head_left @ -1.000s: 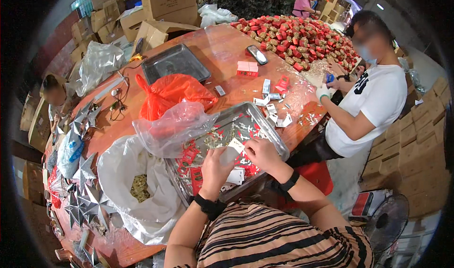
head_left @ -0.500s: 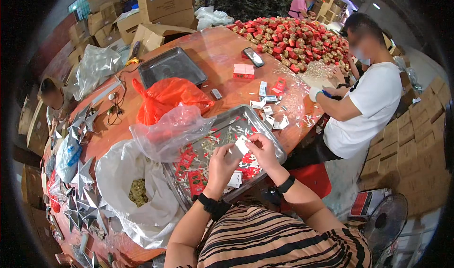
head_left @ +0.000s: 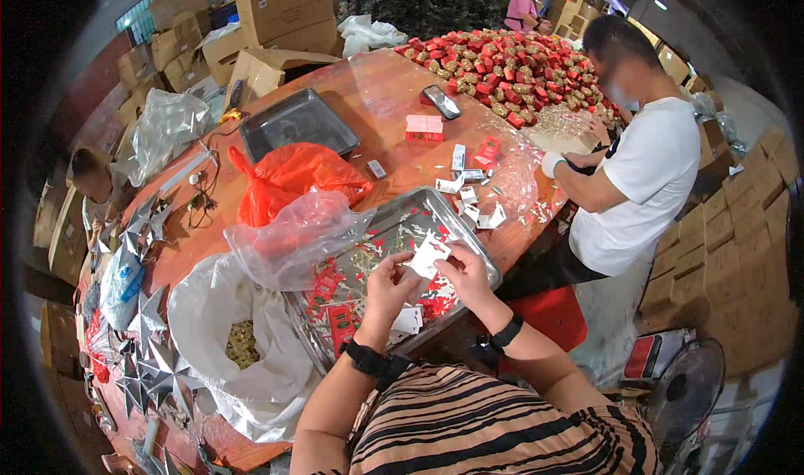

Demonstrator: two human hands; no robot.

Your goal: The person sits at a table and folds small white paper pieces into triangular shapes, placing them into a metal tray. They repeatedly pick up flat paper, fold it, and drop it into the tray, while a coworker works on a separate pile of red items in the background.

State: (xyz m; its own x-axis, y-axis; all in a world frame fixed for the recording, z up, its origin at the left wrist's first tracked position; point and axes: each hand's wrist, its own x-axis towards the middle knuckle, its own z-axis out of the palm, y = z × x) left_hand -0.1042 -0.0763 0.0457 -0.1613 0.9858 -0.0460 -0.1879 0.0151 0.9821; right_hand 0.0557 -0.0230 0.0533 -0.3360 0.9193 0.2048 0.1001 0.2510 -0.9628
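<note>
Over the metal tray point(head_left: 430, 197) I hold a white die-cut card point(head_left: 428, 255) with a notch cut in it. My right hand point(head_left: 466, 276) pinches its lower right edge between thumb and fingers. At its lower left edge, my left hand point(head_left: 389, 291) is closed too, its fingertips on the card. Below my hands, small red and white paper scraps litter the tray. Red printed cards point(head_left: 342, 322) lie in it beside my left wrist, and a few white cards point(head_left: 408, 319) rest between my forearms.
A red plastic bag point(head_left: 297, 178) and a clear bag point(head_left: 293, 245) lie against the tray. Left of it stands a white sack point(head_left: 201, 307); silver stars point(head_left: 167, 366) lie beyond. A black tray point(head_left: 301, 123) is farther back. A co-worker point(head_left: 649, 173) stands right, near heaped red-and-gold ornaments point(head_left: 511, 73).
The white card has turned and come up more flatly into view, its notched edge now showing. My left fingers have closed in on its edge. The whole view has shifted slightly.
</note>
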